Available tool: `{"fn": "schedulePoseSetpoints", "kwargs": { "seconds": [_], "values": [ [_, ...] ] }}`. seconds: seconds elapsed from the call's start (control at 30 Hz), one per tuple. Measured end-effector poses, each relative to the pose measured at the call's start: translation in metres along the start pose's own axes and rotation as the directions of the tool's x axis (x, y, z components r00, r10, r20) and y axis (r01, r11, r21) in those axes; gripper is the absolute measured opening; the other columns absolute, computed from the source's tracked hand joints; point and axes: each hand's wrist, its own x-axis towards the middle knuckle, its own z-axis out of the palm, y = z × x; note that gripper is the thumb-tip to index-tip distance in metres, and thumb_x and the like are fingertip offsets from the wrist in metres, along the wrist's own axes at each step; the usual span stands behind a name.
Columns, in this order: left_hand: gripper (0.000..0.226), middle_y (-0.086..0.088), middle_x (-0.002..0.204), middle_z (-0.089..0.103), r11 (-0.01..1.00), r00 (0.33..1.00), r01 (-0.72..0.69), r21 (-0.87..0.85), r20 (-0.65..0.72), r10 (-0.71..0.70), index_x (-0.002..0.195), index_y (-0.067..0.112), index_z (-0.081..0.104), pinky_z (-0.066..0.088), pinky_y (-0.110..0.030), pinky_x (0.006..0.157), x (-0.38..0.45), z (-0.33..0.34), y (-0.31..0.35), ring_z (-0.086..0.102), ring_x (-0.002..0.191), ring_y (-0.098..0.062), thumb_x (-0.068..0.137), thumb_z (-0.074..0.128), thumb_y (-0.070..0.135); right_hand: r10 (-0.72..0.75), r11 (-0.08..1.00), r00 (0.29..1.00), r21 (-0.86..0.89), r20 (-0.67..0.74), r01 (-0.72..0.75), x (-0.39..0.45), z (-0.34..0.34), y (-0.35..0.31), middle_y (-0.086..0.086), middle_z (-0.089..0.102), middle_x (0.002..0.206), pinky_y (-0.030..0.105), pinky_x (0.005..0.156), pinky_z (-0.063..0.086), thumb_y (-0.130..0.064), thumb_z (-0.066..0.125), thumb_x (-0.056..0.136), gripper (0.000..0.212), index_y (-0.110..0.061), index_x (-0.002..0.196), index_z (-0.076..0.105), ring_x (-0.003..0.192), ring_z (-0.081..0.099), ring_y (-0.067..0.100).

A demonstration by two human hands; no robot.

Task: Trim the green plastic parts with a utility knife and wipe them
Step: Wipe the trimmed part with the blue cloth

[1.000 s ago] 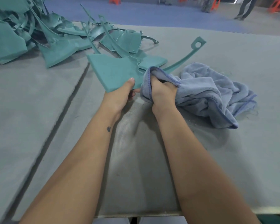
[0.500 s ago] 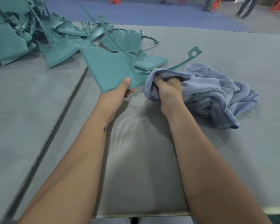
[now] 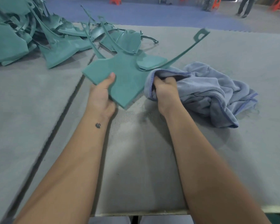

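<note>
1. Left hand [image 3: 102, 94] grasps the flat green plastic panel part [image 3: 124, 75] at its near-left corner, thumb on top, fingers underneath; the part is tilted, above the middle of the grey padded worktop [image 3: 39, 97].
2. Right hand [image 3: 166, 91] is clenched round a bunched fold of the pale blue terry cloth [image 3: 208, 91]. The fold touches the panel's right edge; the rest of the cloth lies on the worktop, right of centre.
3. Step in hand, as judged: wiping. To do it well, keep the left grip firm, draw the cloth flat over the broad face, then out along the arm, supporting it lightly, since it looks flexible.
4. Orientation: the long axis runs from the near corner, by the left wrist, to the far right; the thin curved arm ends in a looped tab [image 3: 200, 35] pointing at the far-right edge.
5. A heap of similar green plastic parts [image 3: 39, 39] occupies the far-left corner. No knife visible.
</note>
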Motion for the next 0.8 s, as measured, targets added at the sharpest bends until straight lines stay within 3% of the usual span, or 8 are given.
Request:
{"fn": "schedulePoseSetpoints", "kwargs": {
  "seconds": [0.13,0.23,0.47,0.63,0.8],
  "values": [
    [0.023,-0.012,0.105,0.072,0.993,0.993,0.005,-0.12,0.121,0.009,0.117,0.005,0.06,0.059,-0.041,0.079,-0.005,0.009,-0.011,0.071,0.09,-0.025,0.096,0.052,0.006,-0.026,0.999,0.996,-0.028,0.088,0.028,-0.012,0.019,0.007,0.016,0.065,0.106,0.04,0.094,0.051,-0.004,0.06,0.092,0.018,-0.008,0.108,0.05,0.1,0.063,0.029],
    [0.018,-0.009,0.096,0.074,0.992,0.983,0.032,-0.124,0.184,-0.009,0.111,0.006,0.061,0.059,-0.035,0.076,-0.009,0.013,-0.016,0.072,0.085,-0.021,0.097,0.049,0.005,-0.03,0.999,0.996,0.023,0.083,0.029,-0.014,0.022,0.007,0.022,0.061,0.122,0.048,0.096,0.051,-0.003,0.063,0.09,0.035,-0.004,0.12,0.046,0.109,0.062,0.034],
    [0.018,-0.007,0.092,0.074,0.997,0.978,0.025,-0.076,0.208,-0.008,0.106,0.005,0.063,0.059,-0.032,0.073,-0.013,0.017,-0.018,0.071,0.081,-0.019,0.094,0.051,-0.002,0.032,0.995,0.999,0.094,-0.027,-0.03,-0.011,0.024,0.002,0.017,0.063,0.117,0.047,0.088,0.056,-0.011,0.069,0.087,0.047,-0.003,0.125,0.043,0.1,0.067,0.029],
    [0.018,-0.006,0.085,0.075,0.999,0.988,0.03,-0.02,0.155,-0.027,0.099,0.006,0.065,0.06,-0.035,0.069,-0.011,0.015,-0.018,0.072,0.075,-0.02,0.091,0.054,-0.006,-0.018,0.994,0.985,0.1,-0.171,0.036,-0.006,0.025,0.003,0.02,0.068,0.106,0.052,0.087,0.055,-0.01,0.072,0.084,0.019,-0.01,0.095,0.056,0.097,0.068,0.034],
    [0.022,-0.009,0.088,0.074,0.998,0.995,0.033,-0.062,0.098,-0.027,0.1,0.006,0.064,0.059,-0.044,0.079,-0.007,0.012,-0.016,0.071,0.082,-0.025,0.09,0.053,-0.01,-0.091,0.995,0.973,-0.055,-0.213,0.081,0.0,0.014,0.003,0.022,0.067,0.095,0.045,0.083,0.055,-0.021,0.063,0.093,0.02,-0.003,0.089,0.056,0.09,0.066,0.034]
  ]
}}
